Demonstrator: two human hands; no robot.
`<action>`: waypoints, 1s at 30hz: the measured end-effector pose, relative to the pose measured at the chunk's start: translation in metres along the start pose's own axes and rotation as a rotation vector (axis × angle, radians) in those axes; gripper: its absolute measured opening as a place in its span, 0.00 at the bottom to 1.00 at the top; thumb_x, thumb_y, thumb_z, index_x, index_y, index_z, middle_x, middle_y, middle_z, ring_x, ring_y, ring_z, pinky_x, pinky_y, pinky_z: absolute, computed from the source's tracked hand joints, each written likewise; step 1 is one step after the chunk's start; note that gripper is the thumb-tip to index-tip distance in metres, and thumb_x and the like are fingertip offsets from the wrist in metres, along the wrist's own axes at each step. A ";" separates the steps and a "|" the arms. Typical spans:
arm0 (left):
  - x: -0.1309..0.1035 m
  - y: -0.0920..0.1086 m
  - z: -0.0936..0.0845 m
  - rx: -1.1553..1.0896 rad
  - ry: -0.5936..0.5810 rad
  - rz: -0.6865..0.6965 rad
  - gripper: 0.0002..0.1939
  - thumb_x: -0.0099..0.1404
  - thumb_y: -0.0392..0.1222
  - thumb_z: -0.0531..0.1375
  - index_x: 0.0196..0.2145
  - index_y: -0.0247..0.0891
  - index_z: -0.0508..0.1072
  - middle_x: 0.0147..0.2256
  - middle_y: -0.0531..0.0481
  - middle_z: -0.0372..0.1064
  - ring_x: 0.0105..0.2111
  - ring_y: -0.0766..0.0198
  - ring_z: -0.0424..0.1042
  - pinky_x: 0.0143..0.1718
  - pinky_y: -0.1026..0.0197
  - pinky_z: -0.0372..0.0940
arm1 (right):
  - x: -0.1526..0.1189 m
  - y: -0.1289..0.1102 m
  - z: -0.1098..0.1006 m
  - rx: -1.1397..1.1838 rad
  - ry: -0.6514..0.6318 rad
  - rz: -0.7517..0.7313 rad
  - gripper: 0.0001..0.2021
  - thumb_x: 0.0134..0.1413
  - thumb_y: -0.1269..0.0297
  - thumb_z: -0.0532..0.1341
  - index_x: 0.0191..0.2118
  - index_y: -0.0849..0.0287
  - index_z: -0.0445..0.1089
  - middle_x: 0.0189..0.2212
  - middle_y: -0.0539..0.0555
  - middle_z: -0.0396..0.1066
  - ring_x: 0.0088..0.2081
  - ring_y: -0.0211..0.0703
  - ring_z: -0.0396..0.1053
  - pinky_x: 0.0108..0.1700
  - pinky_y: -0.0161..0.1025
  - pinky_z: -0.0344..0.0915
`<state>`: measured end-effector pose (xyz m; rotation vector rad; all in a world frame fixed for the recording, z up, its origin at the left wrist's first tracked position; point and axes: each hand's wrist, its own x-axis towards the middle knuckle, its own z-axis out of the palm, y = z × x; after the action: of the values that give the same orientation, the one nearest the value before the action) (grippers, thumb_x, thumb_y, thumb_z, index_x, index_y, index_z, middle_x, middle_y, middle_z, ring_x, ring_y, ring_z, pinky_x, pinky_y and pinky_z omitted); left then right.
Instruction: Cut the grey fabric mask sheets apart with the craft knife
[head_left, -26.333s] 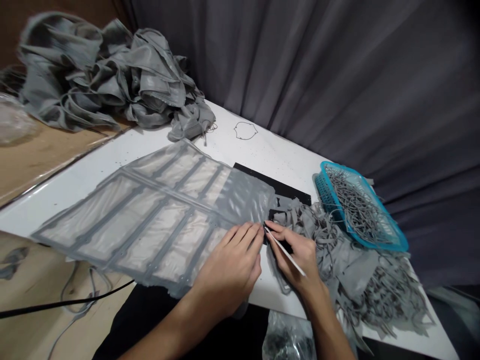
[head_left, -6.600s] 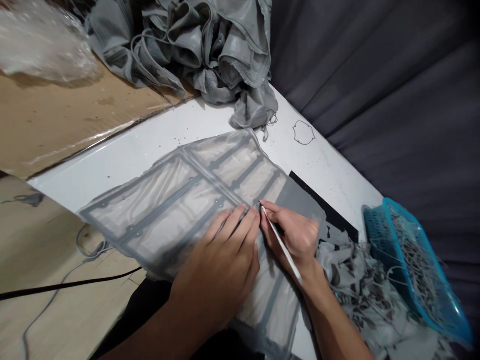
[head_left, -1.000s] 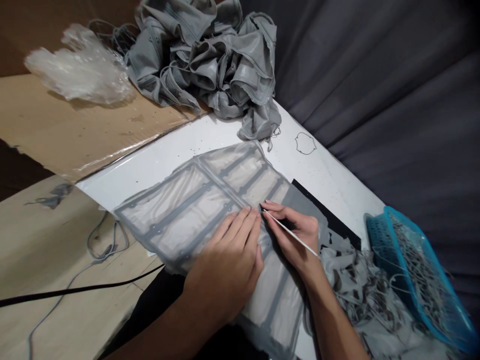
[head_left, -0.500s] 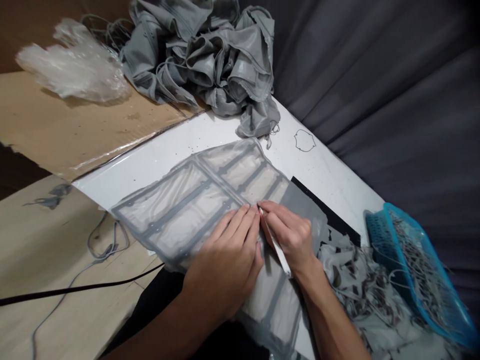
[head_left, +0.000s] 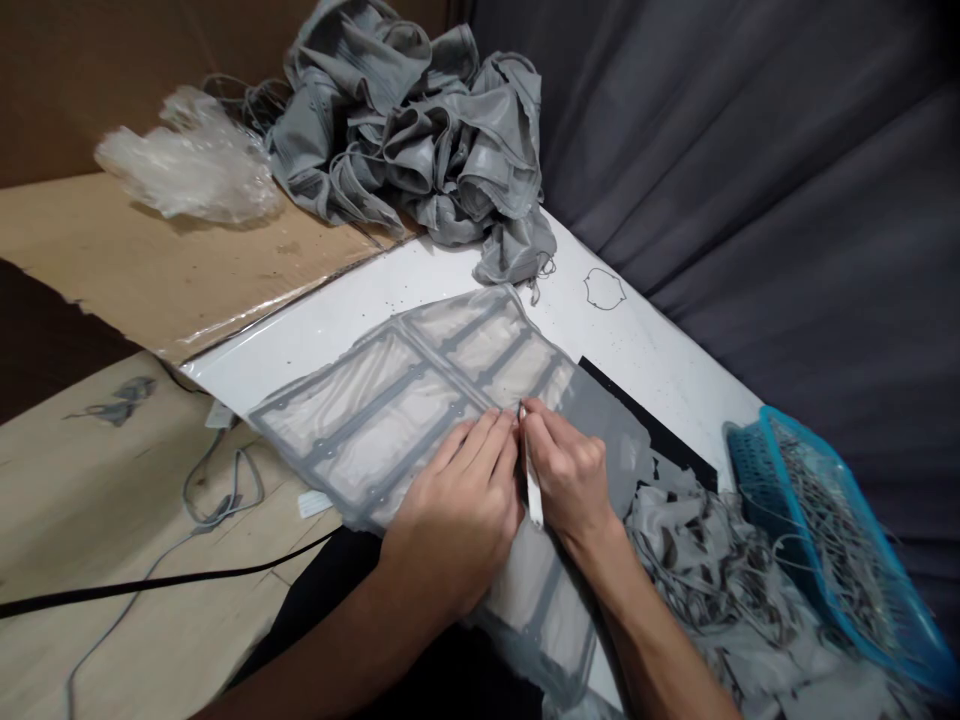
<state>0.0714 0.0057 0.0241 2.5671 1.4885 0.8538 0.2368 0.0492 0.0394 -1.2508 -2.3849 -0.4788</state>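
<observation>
The left fingers [head_left: 478, 445] hide part of the gray sheet [head_left: 379, 407].

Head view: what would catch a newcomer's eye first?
Probably the bright blue basket of grey strips, lower right, then the crumpled grey heap at the top. In the centre, the right hand holds a white tool at a panelled grey sheet where the left hand rests.

From the wearer's head, one camera looks forward and down over the table [head_left: 664, 350] at close range, centred near the hands [head_left: 454, 505], reaching the curtain [head_left: 720, 190] beyond.
</observation>
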 end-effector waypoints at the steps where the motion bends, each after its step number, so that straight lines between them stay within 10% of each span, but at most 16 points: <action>1: 0.000 0.000 0.001 -0.001 -0.008 0.005 0.26 0.79 0.35 0.52 0.68 0.22 0.74 0.67 0.30 0.75 0.67 0.44 0.75 0.70 0.44 0.65 | 0.001 -0.001 0.000 -0.023 0.004 0.006 0.17 0.82 0.72 0.54 0.37 0.56 0.72 0.46 0.58 0.87 0.40 0.41 0.85 0.34 0.36 0.65; 12: 0.001 -0.001 -0.003 -0.004 -0.154 -0.032 0.28 0.80 0.39 0.54 0.71 0.23 0.70 0.72 0.32 0.70 0.71 0.44 0.70 0.74 0.43 0.61 | 0.003 -0.006 0.003 -0.199 0.009 0.111 0.18 0.77 0.75 0.57 0.32 0.55 0.71 0.29 0.53 0.83 0.29 0.44 0.80 0.33 0.39 0.63; 21: 0.000 0.002 -0.003 -0.029 -0.109 -0.067 0.28 0.80 0.38 0.54 0.72 0.26 0.69 0.71 0.33 0.70 0.70 0.44 0.71 0.73 0.40 0.65 | -0.014 0.019 0.008 0.534 0.114 0.408 0.07 0.73 0.63 0.66 0.41 0.53 0.83 0.45 0.55 0.89 0.45 0.51 0.89 0.50 0.42 0.82; 30: 0.011 -0.025 -0.020 -0.014 -0.059 -0.138 0.25 0.81 0.37 0.53 0.68 0.24 0.74 0.69 0.29 0.73 0.70 0.43 0.72 0.72 0.37 0.66 | -0.016 0.026 -0.002 0.643 0.093 0.279 0.05 0.70 0.68 0.67 0.43 0.55 0.83 0.49 0.59 0.88 0.50 0.53 0.88 0.55 0.47 0.84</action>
<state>0.0466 0.0238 0.0383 2.4237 1.6133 0.7615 0.2671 0.0517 0.0359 -1.1822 -1.9920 0.2919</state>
